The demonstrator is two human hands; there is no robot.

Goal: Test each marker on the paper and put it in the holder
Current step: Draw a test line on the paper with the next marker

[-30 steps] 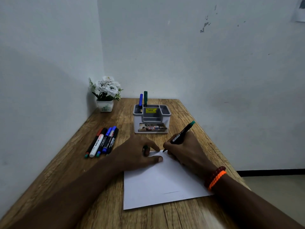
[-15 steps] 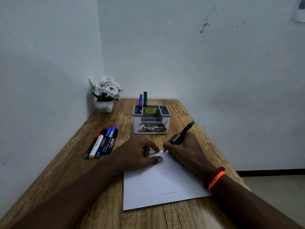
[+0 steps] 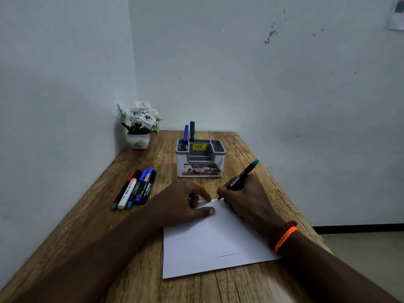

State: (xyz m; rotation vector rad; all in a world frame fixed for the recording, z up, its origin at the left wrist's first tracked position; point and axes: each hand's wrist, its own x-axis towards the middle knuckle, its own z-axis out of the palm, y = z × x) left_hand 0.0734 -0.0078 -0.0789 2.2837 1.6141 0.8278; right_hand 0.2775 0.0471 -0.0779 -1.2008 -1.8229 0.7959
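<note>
Can't see much of the marker tip, honestly: my right hand [image 3: 244,200] covers most of the lower barrel, and only a tiny bit of the nib pokes out at the far edge of the paper [image 3: 209,243]. There's a faint squiggle along that edge near my left fingers, too small to say what colour it is. My left hand [image 3: 181,204] also hides the paper's far left corner, and there's a small dark thing tucked between those fingers that I can't identify, maybe the cap. Labels on the spare markers are unreadable from here.

The green marker [image 3: 244,173] sits in my right hand, fingers curled round the barrel in a normal writing grip, green end tilted up and away to the right, nib down on the paper's far edge. My left hand lies over the sheet just beside it, thumb stretched flat across the paper, the other fingers bent with their tips down at the edge, pinning it.

Both forearms come in from the bottom corners and nearly meet at the top of the page. Beaded bracelets [image 3: 284,235] on my right wrist.

The holder [image 3: 201,158] stands just past my hands with a blue and a green marker upright in its back left slot. Five more markers [image 3: 135,189] lie side by side on the table [image 3: 87,226] to the left, and a flower pot [image 3: 140,125] sits in the far corner.
</note>
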